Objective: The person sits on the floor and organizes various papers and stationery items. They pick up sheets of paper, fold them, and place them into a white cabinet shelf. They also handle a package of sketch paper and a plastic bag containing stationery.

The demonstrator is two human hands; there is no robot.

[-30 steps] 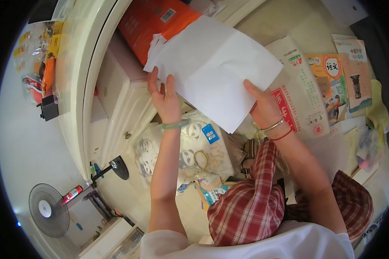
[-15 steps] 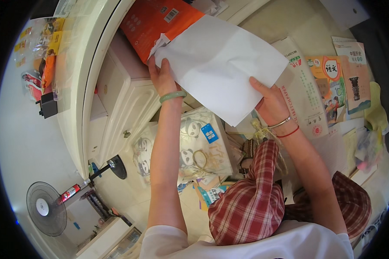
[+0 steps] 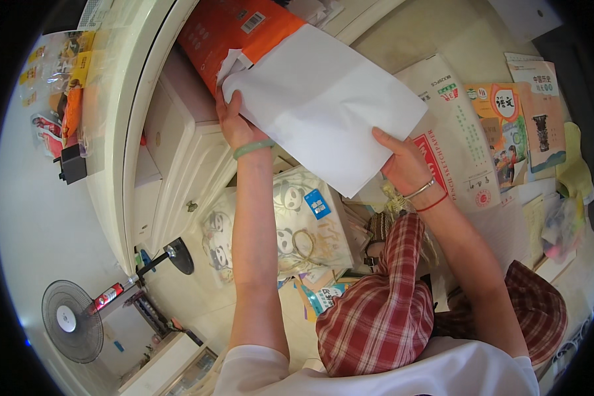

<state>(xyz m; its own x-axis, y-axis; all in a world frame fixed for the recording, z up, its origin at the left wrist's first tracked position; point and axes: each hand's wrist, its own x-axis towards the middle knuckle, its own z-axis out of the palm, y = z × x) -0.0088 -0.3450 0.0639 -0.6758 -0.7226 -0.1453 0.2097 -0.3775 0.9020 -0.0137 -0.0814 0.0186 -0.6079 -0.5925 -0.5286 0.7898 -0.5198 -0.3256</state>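
White paper sheets lie slanted between my two hands, with one end at an orange paper package that has a torn edge. My left hand, with a green bangle on its wrist, grips the sheets at the torn corner of the package, thumb on top. At the opposite edge, my right hand pinches the sheets, thumb above and fingers underneath. The lower corners show that more than one sheet is there; how many, I cannot tell.
Beneath my arms stands a panda-print box in clear plastic. To the right lie a sketch paper folder, an orange textbook and a tan book. White cabinets run along the left; a fan stands lower left.
Both hands have shifted slightly to the left, carrying the white sheets and the orange package with them. The grip of each hand looks the same.
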